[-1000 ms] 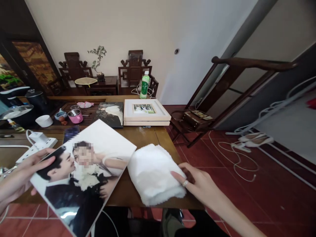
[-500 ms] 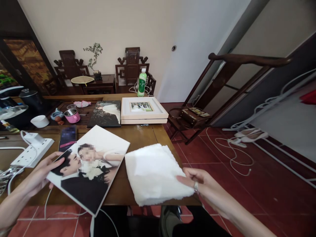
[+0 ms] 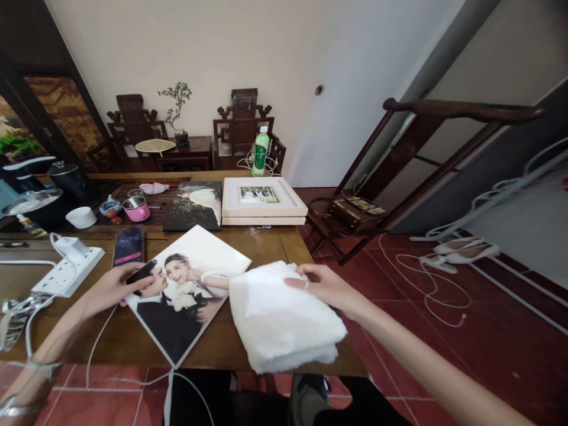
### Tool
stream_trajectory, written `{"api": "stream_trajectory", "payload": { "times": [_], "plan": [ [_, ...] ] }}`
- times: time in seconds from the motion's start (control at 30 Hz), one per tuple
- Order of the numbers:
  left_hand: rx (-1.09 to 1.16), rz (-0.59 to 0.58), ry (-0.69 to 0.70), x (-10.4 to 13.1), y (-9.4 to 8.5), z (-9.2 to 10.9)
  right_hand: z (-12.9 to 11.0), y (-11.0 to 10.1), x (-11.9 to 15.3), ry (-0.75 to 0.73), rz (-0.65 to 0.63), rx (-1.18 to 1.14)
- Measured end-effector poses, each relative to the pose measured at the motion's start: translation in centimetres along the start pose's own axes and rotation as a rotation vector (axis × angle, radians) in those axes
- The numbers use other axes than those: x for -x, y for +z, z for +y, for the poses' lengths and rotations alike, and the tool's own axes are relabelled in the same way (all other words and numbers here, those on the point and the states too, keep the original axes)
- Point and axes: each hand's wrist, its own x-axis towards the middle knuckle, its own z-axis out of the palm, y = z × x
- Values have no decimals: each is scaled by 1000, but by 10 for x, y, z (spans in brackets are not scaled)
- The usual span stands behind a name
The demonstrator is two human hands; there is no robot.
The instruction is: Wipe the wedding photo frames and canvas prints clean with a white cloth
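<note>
A square wedding photo panel (image 3: 177,322) lies tilted cornerwise at the front of the wooden table. My left hand (image 3: 119,285) grips its left corner, thumb on top and the other fingers partly hidden beneath. Right beside it, a folded white fluffy towel (image 3: 284,322) rests near the table's front edge, close to the panel's right side. My right hand (image 3: 323,285) pinches the towel's far right edge between thumb and fingers.
Behind the panel are a phone (image 3: 128,245), a dark photo board (image 3: 190,207) and stacked light wooden frames (image 3: 264,216). A power strip (image 3: 71,272) with cables sits left. A pink mug (image 3: 136,208), white cup (image 3: 81,218) and green bottle (image 3: 261,152) stand farther back.
My right hand has gone from the towel's near right corner to its far edge. The panel, with my left hand on it, has shifted right and now lies flatter. The view has shifted slightly.
</note>
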Motion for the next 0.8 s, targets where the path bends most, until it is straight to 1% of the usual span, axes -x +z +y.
{"api": "stream_trajectory", "payload": {
  "times": [0.07,0.1,0.17,0.27,0.33,0.43,0.53,0.67,0.8],
  "plan": [
    [-162,41,115,-9,1,4,-2,3,0,-19,24,43],
    [-234,81,165,-13,2,6,-1,3,2,-27,48,60],
    [-344,101,225,-22,5,9,4,0,9,-46,114,109],
    [-424,50,278,-34,12,14,19,-9,24,-88,221,192],
    [-442,5,316,-40,16,18,31,-16,36,-71,262,189],
    [-440,-47,364,-43,18,24,45,-24,53,-1,258,103],
    [-437,-69,397,-43,18,27,51,-29,65,74,234,1],
    [-418,-81,467,-45,18,32,46,-35,71,113,296,-18],
    [-382,-88,590,-58,19,41,23,-48,72,125,327,-162]
  ]
}}
